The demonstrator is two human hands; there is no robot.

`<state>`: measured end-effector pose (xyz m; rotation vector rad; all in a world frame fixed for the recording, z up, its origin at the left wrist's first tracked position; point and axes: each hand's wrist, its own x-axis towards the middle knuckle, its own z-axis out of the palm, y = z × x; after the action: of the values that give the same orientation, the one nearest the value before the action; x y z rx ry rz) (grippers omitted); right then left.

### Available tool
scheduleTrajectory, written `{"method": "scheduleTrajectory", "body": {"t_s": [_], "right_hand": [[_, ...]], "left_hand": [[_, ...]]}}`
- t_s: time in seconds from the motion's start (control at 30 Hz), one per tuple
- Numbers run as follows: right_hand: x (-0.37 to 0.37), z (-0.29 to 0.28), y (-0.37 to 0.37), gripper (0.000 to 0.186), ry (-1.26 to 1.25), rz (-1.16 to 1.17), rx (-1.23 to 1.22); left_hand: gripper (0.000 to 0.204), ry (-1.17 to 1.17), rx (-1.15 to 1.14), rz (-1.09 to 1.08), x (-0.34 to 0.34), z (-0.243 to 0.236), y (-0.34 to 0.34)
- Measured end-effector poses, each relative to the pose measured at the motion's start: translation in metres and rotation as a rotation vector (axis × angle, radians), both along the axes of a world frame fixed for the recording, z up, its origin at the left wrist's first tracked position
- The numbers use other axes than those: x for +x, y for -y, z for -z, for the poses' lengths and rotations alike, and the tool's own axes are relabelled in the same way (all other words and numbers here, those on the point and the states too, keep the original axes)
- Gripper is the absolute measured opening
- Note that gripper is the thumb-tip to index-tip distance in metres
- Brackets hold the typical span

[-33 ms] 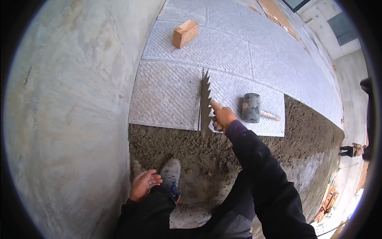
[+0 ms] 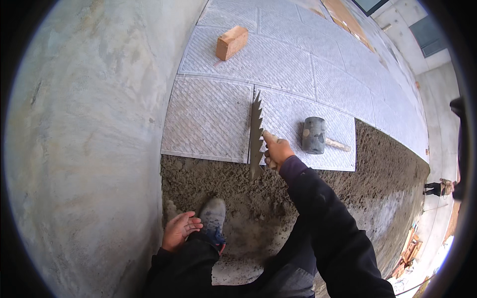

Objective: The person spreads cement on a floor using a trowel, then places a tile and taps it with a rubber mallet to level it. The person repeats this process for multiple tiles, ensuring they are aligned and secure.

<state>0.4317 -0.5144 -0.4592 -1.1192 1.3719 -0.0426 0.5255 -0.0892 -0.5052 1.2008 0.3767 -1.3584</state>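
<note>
My right hand (image 2: 276, 150) grips the handle of a notched metal trowel (image 2: 256, 124), its toothed blade lying along the joint between two grey textured tiles (image 2: 206, 116), with the near tip over the mortar bed (image 2: 298, 198). Beside that hand, a black rubber mallet (image 2: 313, 135) with a pale handle rests on the right-hand tile. My left hand (image 2: 181, 228) is held open, fingers loosely curled with nothing in them, by my left leg and grey shoe (image 2: 213, 213).
A concrete wall (image 2: 84, 139) runs along the left. A brick (image 2: 231, 44) sits on the tiled surface (image 2: 338, 74) ahead. At the far right stands another person (image 2: 435, 188), with timber pieces (image 2: 407, 253) lower down and concrete walls beyond.
My right hand and the trowel have shifted slightly toward me, down in the picture. My left hand and the mallet stay where they were.
</note>
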Motion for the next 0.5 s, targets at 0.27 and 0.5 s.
{"method": "scheduleTrajectory", "body": {"t_s": [0.27,0.5], "right_hand": [[-0.023,0.010,-0.026,0.055,-0.104,-0.070,-0.026],[-0.069,0.014,-0.088,0.058,-0.059,-0.053,-0.036]], "left_hand": [[0.044,0.004,-0.023,0.037,0.001,0.001,0.003],[0.043,-0.001,-0.010,0.024,0.001,0.005,0.002]]}}
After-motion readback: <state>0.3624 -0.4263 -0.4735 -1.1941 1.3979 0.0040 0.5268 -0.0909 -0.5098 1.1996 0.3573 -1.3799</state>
